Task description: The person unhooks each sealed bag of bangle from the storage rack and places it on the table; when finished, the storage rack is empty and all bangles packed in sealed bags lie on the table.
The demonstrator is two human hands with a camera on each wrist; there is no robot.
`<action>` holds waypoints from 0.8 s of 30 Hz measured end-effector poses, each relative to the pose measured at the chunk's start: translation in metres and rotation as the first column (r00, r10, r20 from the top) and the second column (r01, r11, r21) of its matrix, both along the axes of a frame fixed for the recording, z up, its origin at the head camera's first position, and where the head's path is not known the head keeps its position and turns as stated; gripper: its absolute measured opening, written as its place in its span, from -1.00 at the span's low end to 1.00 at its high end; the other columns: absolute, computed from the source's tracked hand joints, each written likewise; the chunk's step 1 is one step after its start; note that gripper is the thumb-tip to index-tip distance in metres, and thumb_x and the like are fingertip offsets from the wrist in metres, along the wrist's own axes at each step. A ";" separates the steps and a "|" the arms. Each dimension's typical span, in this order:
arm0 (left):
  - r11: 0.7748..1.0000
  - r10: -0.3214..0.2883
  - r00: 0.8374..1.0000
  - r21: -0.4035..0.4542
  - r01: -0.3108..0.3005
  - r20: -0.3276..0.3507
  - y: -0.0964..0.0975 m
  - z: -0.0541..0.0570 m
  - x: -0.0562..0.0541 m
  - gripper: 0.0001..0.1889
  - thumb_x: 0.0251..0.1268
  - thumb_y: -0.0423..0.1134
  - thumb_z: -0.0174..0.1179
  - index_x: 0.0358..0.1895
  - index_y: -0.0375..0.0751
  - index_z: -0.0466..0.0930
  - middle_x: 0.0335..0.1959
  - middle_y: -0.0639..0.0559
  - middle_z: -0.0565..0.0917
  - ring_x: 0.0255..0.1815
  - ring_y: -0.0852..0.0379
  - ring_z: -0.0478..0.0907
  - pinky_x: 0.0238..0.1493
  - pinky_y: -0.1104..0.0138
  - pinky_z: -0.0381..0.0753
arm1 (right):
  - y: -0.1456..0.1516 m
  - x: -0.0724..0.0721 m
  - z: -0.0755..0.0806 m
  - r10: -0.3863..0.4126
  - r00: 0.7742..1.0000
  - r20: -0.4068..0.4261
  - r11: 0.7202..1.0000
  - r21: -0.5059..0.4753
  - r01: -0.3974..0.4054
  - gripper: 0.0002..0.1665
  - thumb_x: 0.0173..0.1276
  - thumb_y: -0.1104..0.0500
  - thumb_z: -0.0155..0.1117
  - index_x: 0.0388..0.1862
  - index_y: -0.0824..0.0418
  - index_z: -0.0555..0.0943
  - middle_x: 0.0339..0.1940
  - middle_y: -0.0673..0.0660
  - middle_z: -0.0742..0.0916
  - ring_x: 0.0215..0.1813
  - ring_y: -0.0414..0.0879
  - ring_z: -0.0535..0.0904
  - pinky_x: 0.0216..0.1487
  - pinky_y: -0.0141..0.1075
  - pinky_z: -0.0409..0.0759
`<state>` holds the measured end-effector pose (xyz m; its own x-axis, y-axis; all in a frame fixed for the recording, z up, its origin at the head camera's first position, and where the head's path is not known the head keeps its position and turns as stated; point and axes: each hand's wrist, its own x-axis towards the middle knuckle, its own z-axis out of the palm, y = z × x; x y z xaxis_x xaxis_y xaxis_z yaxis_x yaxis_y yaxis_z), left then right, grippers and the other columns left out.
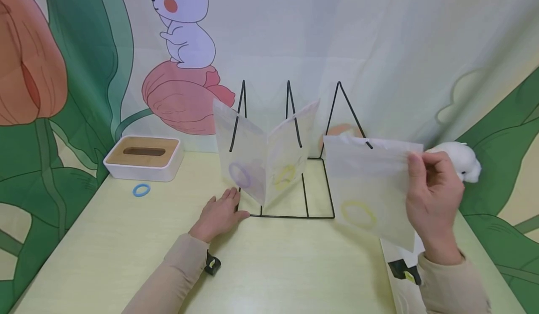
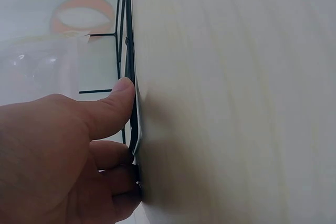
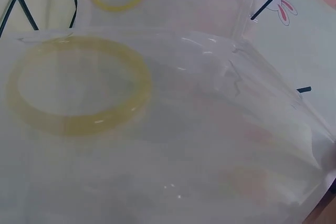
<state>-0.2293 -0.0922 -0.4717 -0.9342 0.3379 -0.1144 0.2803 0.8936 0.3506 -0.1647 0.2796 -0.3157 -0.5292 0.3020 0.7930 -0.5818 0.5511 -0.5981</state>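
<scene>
My left hand (image 1: pixel 220 215) rests on the table at the near left corner of a black wire rack (image 1: pixel 290 217), thumb and fingertips touching its base bar. At the top right corner, my right hand (image 1: pixel 435 199) pinches a translucent plastic bag (image 1: pixel 375 178) with a yellow ring (image 3: pixel 79 124) inside. This bag's top edge meets the tip of the rack's right prong; whether the prong goes through it I cannot tell. Two similar bags hang angled at the other prongs: one with a purple ring (image 1: pixel 240 174), one with a yellow ring (image 1: pixel 285 177).
A white tissue box with a wooden lid (image 1: pixel 143 159) stands at the left, and a blue ring (image 1: pixel 141 190) lies before it. A white plush toy (image 1: pixel 456 160) sits behind my right hand. Some whitish flat material (image 1: pixel 406 297) lies under the right forearm. A printed curtain (image 1: pixel 294 33) hangs behind.
</scene>
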 end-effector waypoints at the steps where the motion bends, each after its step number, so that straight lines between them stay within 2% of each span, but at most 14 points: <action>1: 1.000 -0.001 1.000 0.000 0.001 -0.002 0.000 0.000 0.000 -0.24 0.44 0.10 0.05 0.46 -0.42 0.15 0.50 -0.28 0.13 0.52 -0.17 0.04 0.40 -0.19 0.04 | 0.001 0.001 -0.001 0.003 1.000 -0.002 1.000 0.001 -0.003 -0.74 0.36 0.35 0.25 -0.27 0.64 0.52 -0.44 -0.11 0.60 -0.48 -0.28 0.40 -0.43 -0.51 0.34; 11: 1.000 -0.006 1.000 -0.006 0.006 -0.003 0.001 0.003 0.000 -0.24 0.44 0.09 0.05 0.46 -0.42 0.15 0.50 -0.29 0.13 0.51 -0.18 0.05 0.40 -0.20 0.05 | 0.004 0.012 0.001 0.048 0.998 -0.031 0.998 -0.028 -0.049 -0.74 0.35 0.41 0.22 -0.29 0.70 0.47 -0.39 -0.04 0.65 -0.44 -0.25 0.48 -0.42 -0.53 0.39; 24: 1.000 0.005 1.000 -0.005 -0.005 0.011 0.001 0.004 0.001 -0.24 0.44 0.09 0.05 0.46 -0.41 0.14 0.51 -0.28 0.11 0.52 -0.17 0.03 0.41 -0.18 0.03 | -0.003 0.037 0.005 0.121 0.985 -0.123 0.983 -0.121 -0.136 -0.66 0.33 0.42 0.24 -0.33 0.77 0.40 -0.33 0.14 0.66 -0.30 -0.18 0.56 -0.22 -0.44 0.47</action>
